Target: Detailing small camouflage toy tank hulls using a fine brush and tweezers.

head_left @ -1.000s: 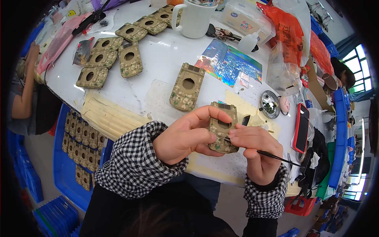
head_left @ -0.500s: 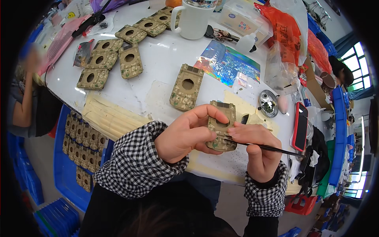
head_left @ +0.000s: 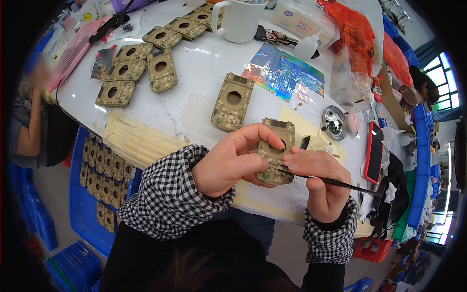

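Observation:
My left hand [head_left: 226, 163] grips a camouflage toy tank hull [head_left: 276, 161], a tan shell with a round hole, holding it above the table's near edge. Its index finger lies at the hole, and the thumb presses the side. In my right hand [head_left: 323, 182] is a pair of slim black tweezers [head_left: 345, 184], their tips against the hull's lower part. Fingertips of the right hand also touch the hull. Whether the tips hold a small piece is too small to tell. Just beyond lies another tank hull [head_left: 232, 102], flat on the white table.
Several more hulls [head_left: 162, 70] lie at the far left, and others fill a blue bin [head_left: 87, 214] below. A white mug [head_left: 242, 22], a holographic sheet [head_left: 284, 73], a round dish of green bits [head_left: 333, 122] and a red-edged phone [head_left: 373, 152] surround the work. Another person's arm [head_left: 34, 121] shows at left.
The whole view has shifted slightly. Both hands keep their hold on the hull and the tweezers, and the tips stay at nearly the same spot on the hull.

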`<action>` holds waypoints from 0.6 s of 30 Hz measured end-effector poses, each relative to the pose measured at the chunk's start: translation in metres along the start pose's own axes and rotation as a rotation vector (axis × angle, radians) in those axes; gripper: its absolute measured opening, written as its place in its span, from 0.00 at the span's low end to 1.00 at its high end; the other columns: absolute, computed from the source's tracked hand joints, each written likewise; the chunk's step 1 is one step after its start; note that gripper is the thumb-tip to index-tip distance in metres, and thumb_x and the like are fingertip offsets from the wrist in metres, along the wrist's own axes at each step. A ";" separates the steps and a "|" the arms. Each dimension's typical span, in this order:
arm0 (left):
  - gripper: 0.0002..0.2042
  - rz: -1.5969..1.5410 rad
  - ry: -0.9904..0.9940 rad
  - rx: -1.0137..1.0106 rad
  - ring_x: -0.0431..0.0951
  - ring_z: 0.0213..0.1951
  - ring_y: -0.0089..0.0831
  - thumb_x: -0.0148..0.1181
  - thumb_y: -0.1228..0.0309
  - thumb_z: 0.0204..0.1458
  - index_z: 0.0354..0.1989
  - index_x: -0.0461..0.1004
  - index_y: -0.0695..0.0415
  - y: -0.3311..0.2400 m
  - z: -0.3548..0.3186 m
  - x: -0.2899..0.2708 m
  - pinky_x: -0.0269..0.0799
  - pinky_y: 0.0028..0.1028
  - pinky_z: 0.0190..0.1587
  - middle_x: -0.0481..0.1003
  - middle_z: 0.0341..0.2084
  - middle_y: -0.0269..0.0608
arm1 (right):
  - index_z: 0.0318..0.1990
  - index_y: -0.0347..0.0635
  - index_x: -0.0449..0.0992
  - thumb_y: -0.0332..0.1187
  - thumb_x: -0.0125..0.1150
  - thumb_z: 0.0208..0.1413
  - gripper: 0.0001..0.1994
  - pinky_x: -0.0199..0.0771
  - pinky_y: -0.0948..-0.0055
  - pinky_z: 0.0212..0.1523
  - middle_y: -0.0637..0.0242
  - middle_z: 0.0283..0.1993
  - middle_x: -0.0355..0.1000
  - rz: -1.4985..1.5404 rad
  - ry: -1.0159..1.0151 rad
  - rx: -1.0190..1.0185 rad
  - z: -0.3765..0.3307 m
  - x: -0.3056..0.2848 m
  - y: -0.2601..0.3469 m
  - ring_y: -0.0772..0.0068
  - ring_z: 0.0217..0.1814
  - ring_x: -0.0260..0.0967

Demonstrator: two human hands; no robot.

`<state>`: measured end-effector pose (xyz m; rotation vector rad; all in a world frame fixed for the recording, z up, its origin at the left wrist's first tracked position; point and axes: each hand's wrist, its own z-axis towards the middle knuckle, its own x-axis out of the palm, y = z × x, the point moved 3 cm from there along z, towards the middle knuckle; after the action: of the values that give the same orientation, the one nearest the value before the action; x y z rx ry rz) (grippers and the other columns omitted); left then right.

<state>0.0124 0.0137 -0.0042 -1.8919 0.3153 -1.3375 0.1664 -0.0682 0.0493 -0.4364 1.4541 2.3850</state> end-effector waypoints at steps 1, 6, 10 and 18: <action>0.16 -0.001 0.003 0.004 0.72 0.47 0.28 0.49 0.80 0.49 0.48 0.63 0.59 0.000 0.000 0.000 0.76 0.29 0.43 0.67 0.47 0.41 | 0.38 0.33 0.78 0.32 0.60 0.55 0.10 0.71 0.59 0.54 0.57 0.39 0.77 0.003 0.002 -0.002 0.000 0.000 0.000 0.57 0.45 0.75; 0.16 -0.012 0.001 -0.019 0.72 0.47 0.28 0.49 0.79 0.50 0.49 0.63 0.59 -0.001 0.000 0.000 0.76 0.31 0.44 0.67 0.47 0.42 | 0.38 0.33 0.78 0.32 0.60 0.55 0.10 0.71 0.59 0.54 0.57 0.39 0.77 -0.004 -0.001 -0.010 0.000 0.000 0.000 0.57 0.45 0.75; 0.16 -0.022 0.017 -0.019 0.72 0.48 0.29 0.49 0.78 0.49 0.49 0.63 0.59 -0.002 0.000 0.000 0.76 0.32 0.45 0.67 0.47 0.42 | 0.38 0.33 0.78 0.32 0.60 0.55 0.10 0.72 0.59 0.54 0.57 0.39 0.77 -0.006 -0.009 -0.019 0.000 0.000 0.000 0.57 0.44 0.75; 0.17 0.019 0.023 -0.002 0.70 0.50 0.28 0.48 0.79 0.48 0.48 0.62 0.60 -0.002 0.001 0.001 0.74 0.30 0.48 0.66 0.49 0.42 | 0.38 0.33 0.78 0.31 0.60 0.54 0.09 0.72 0.59 0.53 0.57 0.38 0.77 -0.029 -0.010 -0.052 0.001 0.000 0.000 0.57 0.43 0.75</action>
<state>0.0129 0.0147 -0.0020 -1.8718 0.3454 -1.3472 0.1661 -0.0678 0.0500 -0.4548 1.3755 2.4031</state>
